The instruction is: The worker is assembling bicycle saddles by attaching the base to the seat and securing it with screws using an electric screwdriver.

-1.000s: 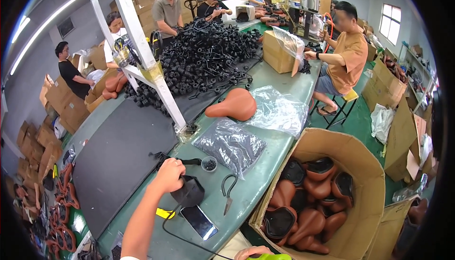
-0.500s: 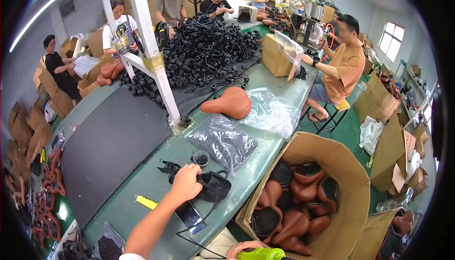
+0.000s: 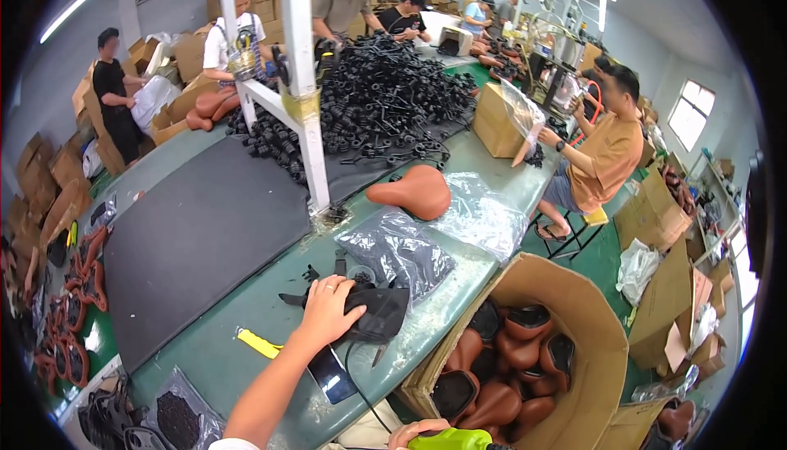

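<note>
My left hand [image 3: 329, 312] lies over a black fabric pouch [image 3: 381, 312] with a strap and buckle, on the green tabletop. Its fingers curl over the pouch's left part and the thumb presses on top; the fingertips are partly hidden. A black cable runs from beside the pouch toward my lap. At the lower edge, my right hand [image 3: 418, 431] is wrapped around a lime-green power tool [image 3: 452, 440], mostly cut off by the frame. Beside my left forearm lie a phone [image 3: 332, 375] and a yellow-handled cutter [image 3: 259, 343]. A small cup [image 3: 361, 275] stands behind the pouch.
Beyond are a bag of dark parts [image 3: 393, 249], a brown bicycle saddle [image 3: 418, 192] and a heap of black parts [image 3: 385, 93]. A carton [image 3: 586, 319] of saddles stands at right. A white post [image 3: 311, 155] rises from the table. Co-workers sit and stand around.
My left hand has turned flatter over the pouch, with its thumb now out to the right. The pouch lies flatter and its strap has shifted. My right hand keeps the tool; the view has tilted.
</note>
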{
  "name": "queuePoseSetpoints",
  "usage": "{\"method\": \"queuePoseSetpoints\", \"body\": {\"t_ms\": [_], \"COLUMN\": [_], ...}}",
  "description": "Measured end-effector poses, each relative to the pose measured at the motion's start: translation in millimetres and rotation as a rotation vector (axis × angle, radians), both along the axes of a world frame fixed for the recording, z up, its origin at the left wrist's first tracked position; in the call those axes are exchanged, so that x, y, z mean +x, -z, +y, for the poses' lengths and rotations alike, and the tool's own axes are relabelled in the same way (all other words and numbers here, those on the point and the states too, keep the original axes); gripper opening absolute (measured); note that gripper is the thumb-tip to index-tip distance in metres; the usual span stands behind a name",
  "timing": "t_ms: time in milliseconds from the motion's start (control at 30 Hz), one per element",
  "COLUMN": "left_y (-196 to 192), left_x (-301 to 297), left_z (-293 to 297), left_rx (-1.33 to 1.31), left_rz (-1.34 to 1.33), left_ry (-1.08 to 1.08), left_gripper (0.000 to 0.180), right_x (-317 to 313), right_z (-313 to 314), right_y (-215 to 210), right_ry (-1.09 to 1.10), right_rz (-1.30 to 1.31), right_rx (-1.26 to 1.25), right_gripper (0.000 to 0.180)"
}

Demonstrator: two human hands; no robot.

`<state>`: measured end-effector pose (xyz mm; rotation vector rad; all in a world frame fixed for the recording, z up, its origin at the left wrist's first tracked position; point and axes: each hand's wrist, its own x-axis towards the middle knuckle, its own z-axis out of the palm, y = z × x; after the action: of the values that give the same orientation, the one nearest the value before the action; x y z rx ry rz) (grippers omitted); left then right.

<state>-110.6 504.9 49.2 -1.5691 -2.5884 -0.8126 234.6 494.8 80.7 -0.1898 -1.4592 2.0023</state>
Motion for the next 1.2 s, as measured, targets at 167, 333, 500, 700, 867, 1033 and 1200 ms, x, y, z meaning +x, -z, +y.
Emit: {"method": "queuePoseSetpoints", "body": {"t_ms": [167, 333, 500, 700, 867, 1033, 1200], "left_y": [-16, -8, 2, 14, -8, 37, 60], "left_x": [29, 102, 182, 235, 189, 113, 85], "left_z": [-73, -193, -290, -366, -446, -507, -520], "left_rx": [0.221, 0.437, 0.512, 0.591, 0.483, 0.056, -0.343], "left_rz": [-0.138, -0.366, -0.447, -0.44, -0.162, 0.164, 0.323], "left_ry": [-0.089, -0.42, -0.83, -1.13, -1.117, -1.164, -1.084], "left_gripper": [0.057, 0.03, 0.021, 0.024, 0.018, 0.011, 0.008], "right_x": [-30, -74, -122, -135, -101, -91, -96], "right_z": [4, -17, -51, -90, -112, -136, -148], "right_y": [-26, -34, 2, 40, 60, 62, 52], "right_ry": [-0.115, -0.306, -0.376, -0.541, -0.696, -0.562, -0.515], "right_rz": [-0.028, 0.049, 0.107, 0.089, -0.084, 0.027, 0.095], "right_rx": [0.011, -0.228, 0.034, 0.417, 0.451, 0.364, 0.274], "right_gripper": [0.045, 0.049, 0.059, 0.05, 0.061, 0.057, 0.055]}}
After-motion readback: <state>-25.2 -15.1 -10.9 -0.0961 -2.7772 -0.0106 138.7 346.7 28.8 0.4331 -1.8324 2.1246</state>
